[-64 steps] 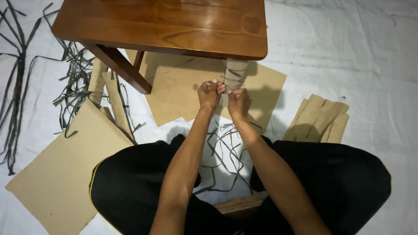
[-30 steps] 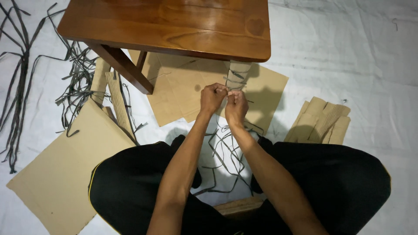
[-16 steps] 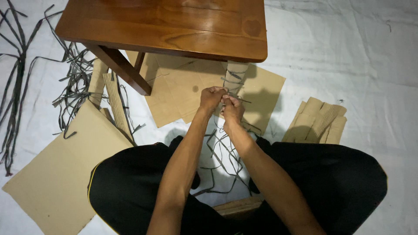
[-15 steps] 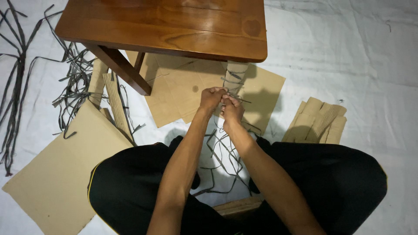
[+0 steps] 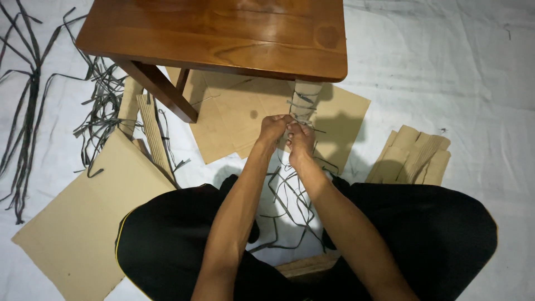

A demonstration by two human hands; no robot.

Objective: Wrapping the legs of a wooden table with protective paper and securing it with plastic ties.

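A wooden table (image 5: pixel 223 33) is seen from above in the upper middle of the frame, standing on a white sheet (image 5: pixel 446 83) spread over the floor. Its near right leg (image 5: pixel 305 103), just below the tabletop's right corner, is wrapped in cardboard and crossed by thin dark strings (image 5: pixel 301 106). Both hands are held together at the middle of the frame, right against this wrapped leg. The left hand (image 5: pixel 274 129) is closed with its fingers curled in, and the right hand (image 5: pixel 301 139) is closed just beside it, touching it; a dark string is pinched between them, though which fingers grip it cannot be told. More dark strings (image 5: pixel 290 200) trail down from the hands to the lap, between the knees of the black trousers (image 5: pixel 167 234) that fill the lower part of the frame.

A flat cardboard sheet (image 5: pixel 234 117) lies under the table, behind the hands. A large cardboard panel (image 5: pixel 83 223) is placed at the lower left, touching the left knee. Narrow cardboard strips (image 5: pixel 150 134) lie just above it. A stack of folded cardboard pieces (image 5: pixel 415 156) is seen at the right, near the right knee. A loose bundle of dark straps (image 5: pixel 33 100) is spread along the left edge and upper left of the frame.
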